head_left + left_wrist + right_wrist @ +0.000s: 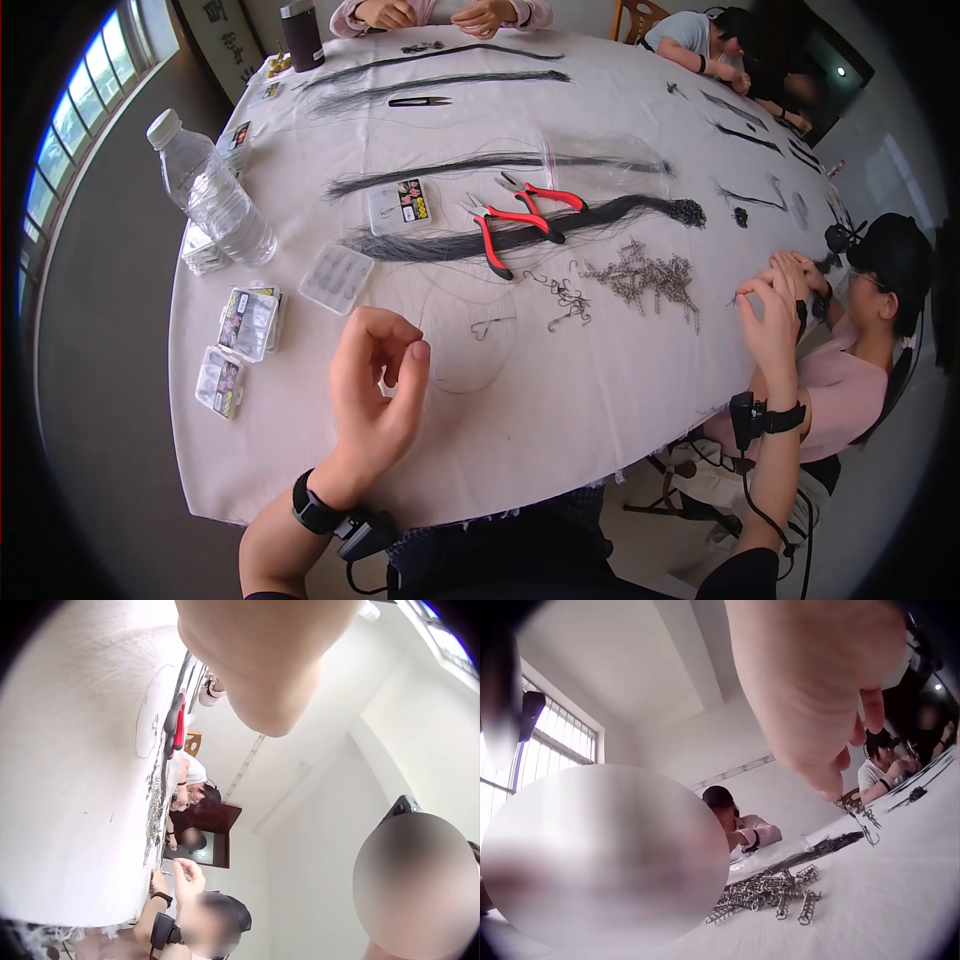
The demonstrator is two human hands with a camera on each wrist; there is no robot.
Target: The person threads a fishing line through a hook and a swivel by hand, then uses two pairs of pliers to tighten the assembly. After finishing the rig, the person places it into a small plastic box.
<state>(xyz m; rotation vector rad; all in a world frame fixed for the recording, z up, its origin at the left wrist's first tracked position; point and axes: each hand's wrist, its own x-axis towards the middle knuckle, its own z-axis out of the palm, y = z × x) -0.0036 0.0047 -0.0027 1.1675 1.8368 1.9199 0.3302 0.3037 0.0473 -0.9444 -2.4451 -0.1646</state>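
Observation:
My left hand (375,400) is raised over the near left of the table, thumb and forefinger tips together on a thin fishing line (478,390). The line loops across the cloth near a loose fish hook (482,328). To the right, my right hand (770,325) is lifted near the table's edge. Its fingertips pinch a small dark metal piece with a hook-like end (870,834). Between the hands lie a pile of metal springs (645,280) and a small heap of fish hooks (565,303). In the left wrist view, my fingertips are hidden.
Two red-handled pliers (492,245) lie on black line bundles (430,240). Small clear boxes (338,278) and a water bottle (215,190) stand left. Scissor-like black tweezers (420,101) lie farther back. A person in pink (850,365) sits close on the right; others work across the table.

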